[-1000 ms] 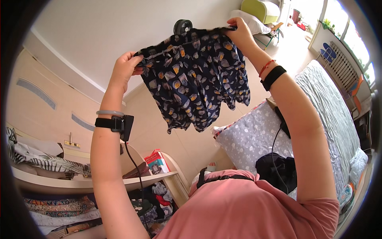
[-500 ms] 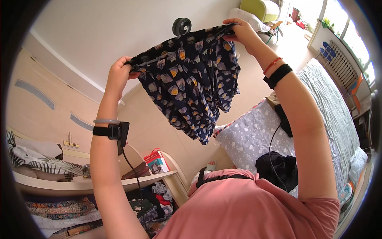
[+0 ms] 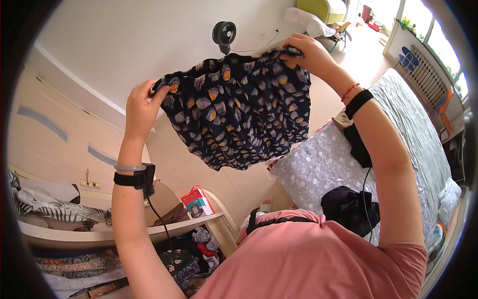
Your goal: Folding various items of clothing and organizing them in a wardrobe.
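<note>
Dark navy shorts (image 3: 239, 109) with a grey, white and orange print hang in the air in front of me, stretched out by the waistband. My left hand (image 3: 143, 107) pinches the left end of the waistband, thumb on top of the cloth. At the other end, my right hand (image 3: 309, 55) has its fingers closed on the bunched waistband, a little higher than the left. The cloth falls loosely below in folds, and its legs are hard to tell apart.
A bed (image 3: 311, 167) with a grey patterned cover lies to the right, black clothing (image 3: 351, 209) on it. At lower left, shelves (image 3: 99, 232) hold folded clothes and a red-and-white box (image 3: 198, 203). A black fan (image 3: 224, 34) stands beyond the shorts.
The shorts have turned and spread wider, with the front now facing me more flatly. The right hand has moved slightly down and right; the left hand has lowered a little and turned.
</note>
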Available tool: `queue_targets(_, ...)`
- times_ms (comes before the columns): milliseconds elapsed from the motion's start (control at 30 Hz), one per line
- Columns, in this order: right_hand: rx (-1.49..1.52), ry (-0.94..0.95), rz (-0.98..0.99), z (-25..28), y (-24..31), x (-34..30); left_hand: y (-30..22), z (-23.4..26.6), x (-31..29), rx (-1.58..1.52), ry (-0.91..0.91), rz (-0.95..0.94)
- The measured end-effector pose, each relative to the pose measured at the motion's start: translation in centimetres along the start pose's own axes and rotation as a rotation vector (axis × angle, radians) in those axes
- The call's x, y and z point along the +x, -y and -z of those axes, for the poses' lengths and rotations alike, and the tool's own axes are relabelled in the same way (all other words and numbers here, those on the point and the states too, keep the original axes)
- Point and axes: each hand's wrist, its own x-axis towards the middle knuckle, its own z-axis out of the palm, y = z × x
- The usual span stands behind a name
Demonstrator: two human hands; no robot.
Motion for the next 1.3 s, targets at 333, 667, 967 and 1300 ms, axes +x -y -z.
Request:
queue_targets(333, 0.481, 0.092, -0.484, -1.6, -0.4, 0.5, 2.1, -4.5, 1.1, -0.589, 0.051, 0.461)
queue_targets(667, 0.682, 0.246, -0.855, -1.6, 0.9, 0.3, 0.7, -5.3, 1.0, -0.764, 0.106, 0.612)
queue_targets(967, 1.102, 0.319, -0.479, -1.0, 13.6, 3.5, -8.6, -9.9, 1.1, -1.089, 0.105, 0.508)
queue_targets(1300, 1.068, -0.153, -0.402, -1.4, 10.5, -0.8, -8.1, -6.9, 1.6, -1.256, 0.132, 0.467)
